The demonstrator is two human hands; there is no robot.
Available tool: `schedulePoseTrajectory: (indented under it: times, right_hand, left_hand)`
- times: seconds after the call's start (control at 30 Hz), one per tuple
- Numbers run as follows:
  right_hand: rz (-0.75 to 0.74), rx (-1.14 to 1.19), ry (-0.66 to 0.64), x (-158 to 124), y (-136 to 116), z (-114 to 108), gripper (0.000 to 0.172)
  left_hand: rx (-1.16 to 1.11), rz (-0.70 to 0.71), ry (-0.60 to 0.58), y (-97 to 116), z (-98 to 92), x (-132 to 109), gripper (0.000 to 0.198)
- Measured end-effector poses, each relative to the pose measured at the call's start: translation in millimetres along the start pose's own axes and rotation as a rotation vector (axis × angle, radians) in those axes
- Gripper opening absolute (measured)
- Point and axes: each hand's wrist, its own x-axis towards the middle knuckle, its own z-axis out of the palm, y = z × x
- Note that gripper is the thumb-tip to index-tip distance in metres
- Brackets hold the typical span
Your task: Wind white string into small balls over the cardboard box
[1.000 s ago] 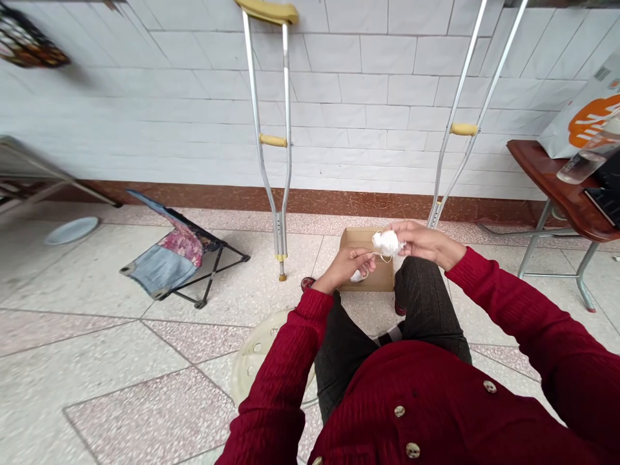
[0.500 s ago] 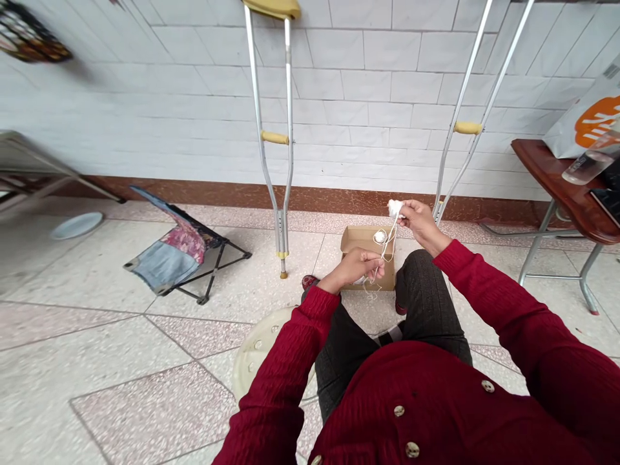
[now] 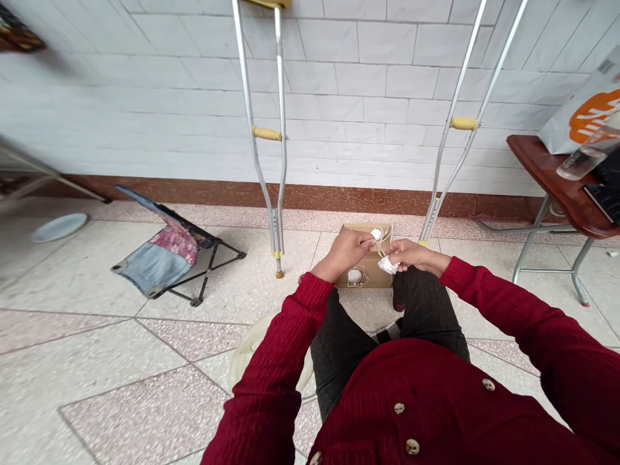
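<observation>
My right hand [image 3: 407, 255] is closed around a bunched wad of white yarn [image 3: 387, 265] above the open cardboard box [image 3: 372, 281]. My left hand [image 3: 349, 250] is pinched at the other side, its fingertips against loose white strands by a small white ball [image 3: 376, 234]; whether they also grip the ball is unclear. Strands loop between the ball and the wad. Inside the box lies another round white ball [image 3: 355, 276] with thin string around it. The box stands on the floor between my feet.
Two metal crutches [image 3: 275, 219] [image 3: 433, 213] lean on the tiled wall. A folding stool [image 3: 159, 261] stands left, with a pale plate [image 3: 59, 227] beyond. A pale round stool [image 3: 247, 355] is beside my left leg. A brown table [image 3: 537, 168] at right carries a bag [image 3: 578, 119] and a cup [image 3: 578, 165].
My right hand has come down and toward me with the yarn wad. My left hand has moved slightly up and left, uncovering the ball in the box. The view has shifted slightly.
</observation>
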Motion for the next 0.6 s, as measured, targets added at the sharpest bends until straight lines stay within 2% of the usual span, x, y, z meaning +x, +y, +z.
schedulePoseTrajectory:
  times: [0.1,0.23,0.4,0.6]
  right_hand:
    - [-0.143,0.135,0.177,18,-3,1,0.024]
    - [-0.314,0.376,0.206,22,-16,11,0.030]
    - [-0.251,0.506,0.137,8,-27,23,0.039]
    - [-0.253,0.517,-0.008,-12,-32,26,0.040]
  left_hand:
    - [-0.052,-0.027,0.011,6,9.8,-10,0.029]
    - [-0.171,-0.110,0.024,-2,30.6,-29,0.036]
    - [-0.331,-0.177,0.012,-16,46.6,-44,0.040]
    - [-0.471,-0.172,-0.079,-31,59.7,-43,0.037]
